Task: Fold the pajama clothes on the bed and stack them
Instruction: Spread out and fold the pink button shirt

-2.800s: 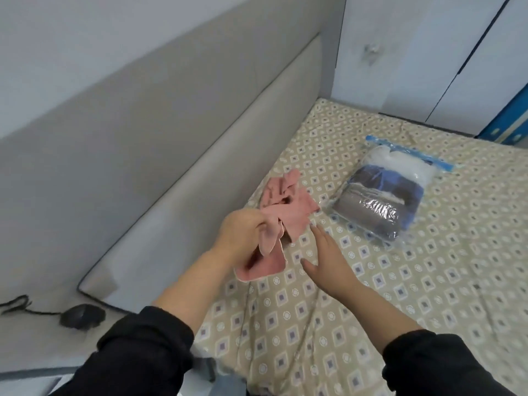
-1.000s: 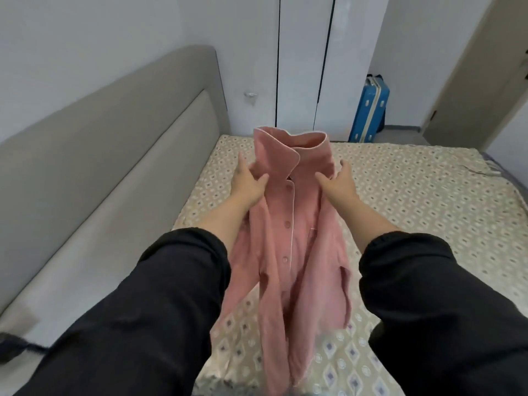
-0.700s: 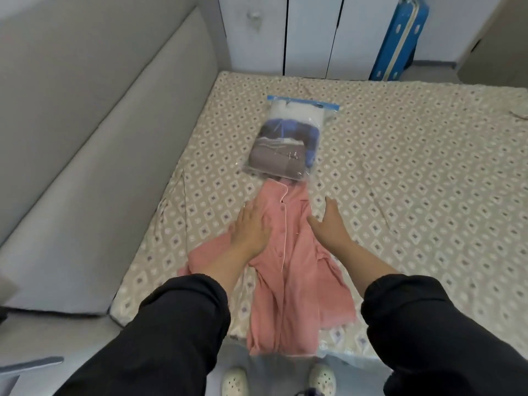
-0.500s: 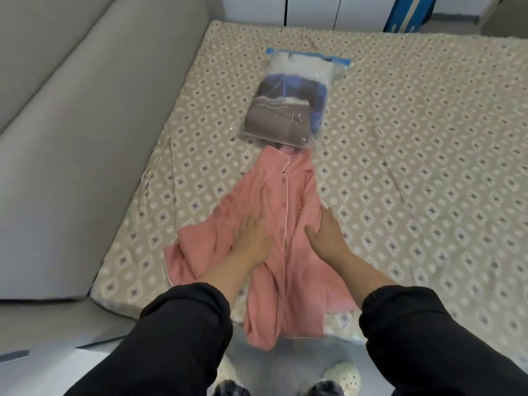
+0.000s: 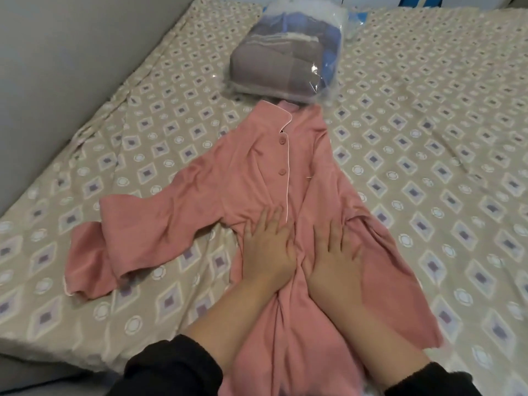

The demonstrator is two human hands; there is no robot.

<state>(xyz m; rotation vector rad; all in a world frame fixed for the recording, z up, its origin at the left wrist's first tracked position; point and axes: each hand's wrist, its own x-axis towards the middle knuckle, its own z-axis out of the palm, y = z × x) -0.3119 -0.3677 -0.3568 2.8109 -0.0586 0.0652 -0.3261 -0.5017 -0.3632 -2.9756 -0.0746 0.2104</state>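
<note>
Slid lower, left hand [image 5: 267, 247] and right hand [image 5: 334, 252] — splayed flat — press the pajama top [image 5: 303, 167].

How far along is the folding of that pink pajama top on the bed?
Done: the pink pajama top lies buttoned-side up on the bed, collar at the clear bag of clothes. In hand: left hand and right hand press flat on its middle, as if smoothing. Left: no fold shows yet, one sleeve sprawls sideways, nothing is stacked.

In front of me the bed [image 5: 428, 138] has a beige diamond-print sheet. Pink pajama shirt [image 5: 228, 190] lies flat on it, buttons up, one sleeve spread left. Clear bag of folded clothes [image 5: 285, 58] touches its collar.
</note>
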